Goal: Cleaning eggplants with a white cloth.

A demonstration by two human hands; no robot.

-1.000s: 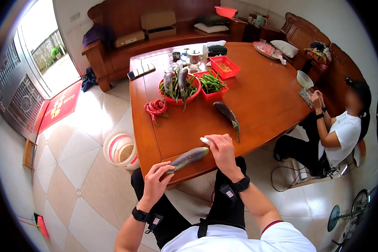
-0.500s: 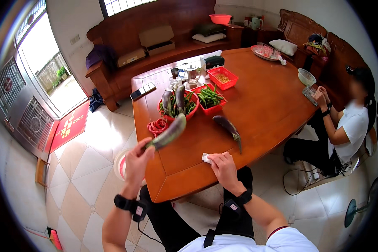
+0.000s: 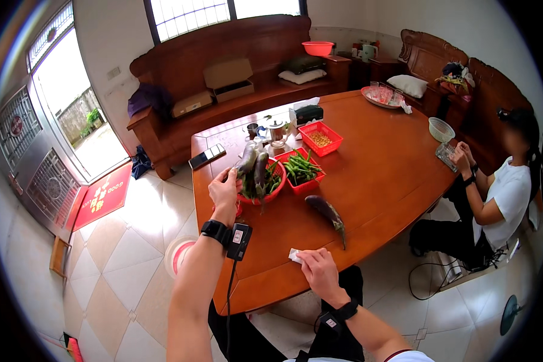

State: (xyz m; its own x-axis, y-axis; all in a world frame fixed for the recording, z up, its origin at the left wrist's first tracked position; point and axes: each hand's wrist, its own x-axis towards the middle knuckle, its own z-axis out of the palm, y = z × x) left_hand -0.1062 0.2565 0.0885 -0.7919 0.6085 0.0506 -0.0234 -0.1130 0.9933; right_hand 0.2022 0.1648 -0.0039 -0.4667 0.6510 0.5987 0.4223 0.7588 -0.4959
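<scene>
My left hand point(image 3: 224, 190) is closed at the left side of a red round basket point(image 3: 276, 194). Its fingers pinch the near end of a purple eggplant point(image 3: 247, 158) lying over the basket's contents. Beside that one is a second eggplant point(image 3: 260, 173), on top of long green vegetables. Close to the table's near edge, my right hand point(image 3: 320, 270) pinches a crumpled white tissue point(image 3: 295, 256). Another eggplant point(image 3: 324, 211) lies by itself on the table, beyond my right hand. A red bundle is mostly hidden behind my left hand.
On the wooden table point(image 3: 380, 181) stand red baskets of green peppers point(image 3: 301, 168) and yellowish pieces point(image 3: 320, 139), a metal pot point(image 3: 277, 131) and a phone point(image 3: 207, 156). Another person point(image 3: 495, 193) sits at the right, hands near a clear tray point(image 3: 446, 155). A bucket point(image 3: 178, 254) stands left.
My left hand has moved forward from the table's left edge, bringing the eggplant down onto the basket. My right hand keeps the tissue in nearly the same spot. The view has tilted upward.
</scene>
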